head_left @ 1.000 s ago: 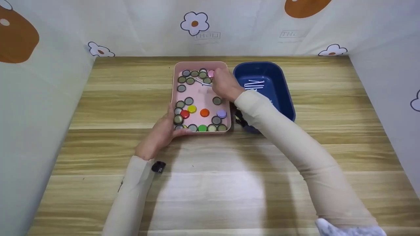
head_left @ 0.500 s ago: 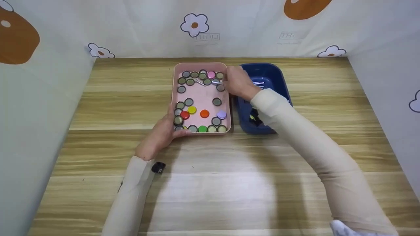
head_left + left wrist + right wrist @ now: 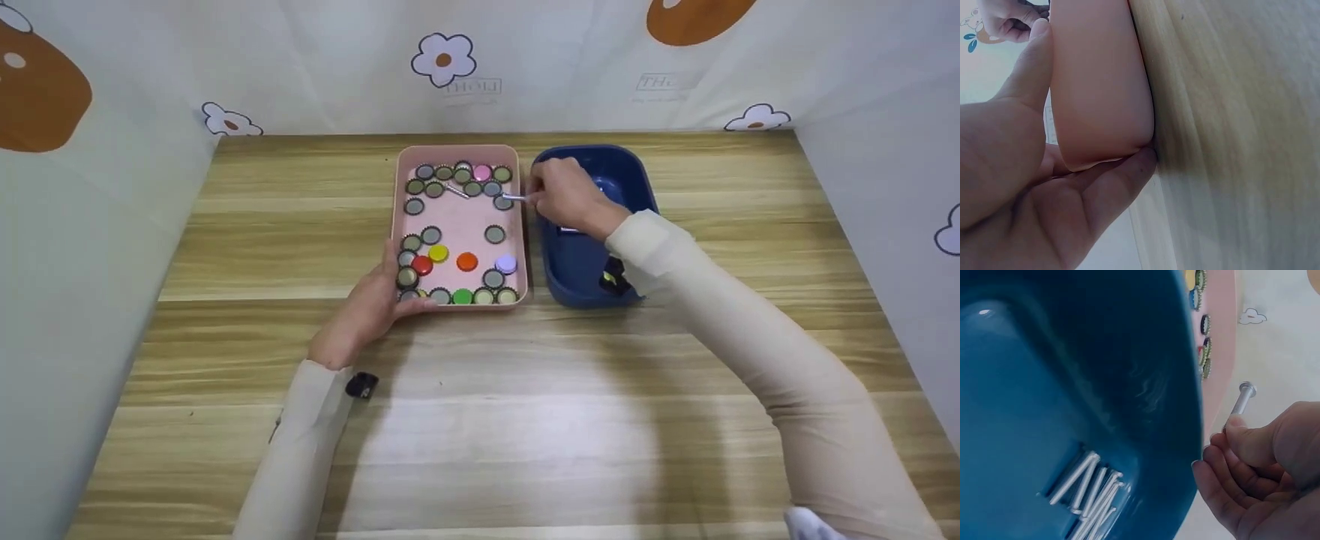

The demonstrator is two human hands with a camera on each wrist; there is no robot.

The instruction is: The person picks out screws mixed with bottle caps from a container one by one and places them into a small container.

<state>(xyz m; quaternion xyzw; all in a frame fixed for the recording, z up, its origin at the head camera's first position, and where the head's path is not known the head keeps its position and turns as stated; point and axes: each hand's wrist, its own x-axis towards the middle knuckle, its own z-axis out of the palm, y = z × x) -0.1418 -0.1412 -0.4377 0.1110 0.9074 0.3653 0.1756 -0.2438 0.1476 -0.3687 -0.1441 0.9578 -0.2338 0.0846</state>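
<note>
My right hand [image 3: 571, 193] is over the left side of the blue bin [image 3: 577, 279], pinching a silver screw [image 3: 1243, 399] between thumb and fingertips. The screw's head points away from the hand, toward the pink tray [image 3: 461, 219]. At the tray's near left corner, my left hand [image 3: 364, 304] grips the walls, thumb along the front and fingers along the left side. Inside the tray, another screw [image 3: 457, 191] lies among bottle caps [image 3: 414, 206] near the far end. Several screws [image 3: 1092, 486] lie together in the blue bin, mostly hidden by my right hand in the head view.
Coloured caps, such as an orange cap [image 3: 466, 261] and a green cap [image 3: 463, 297], lie in the tray's near half. Tray and bin stand side by side on a wood-grain table [image 3: 480, 420]. A flower-printed sheet [image 3: 330, 67] rises behind and at both sides.
My right hand has moved right from the pink tray to over the blue bin's left side, carrying the screw. The left hand has stayed at the tray corner.
</note>
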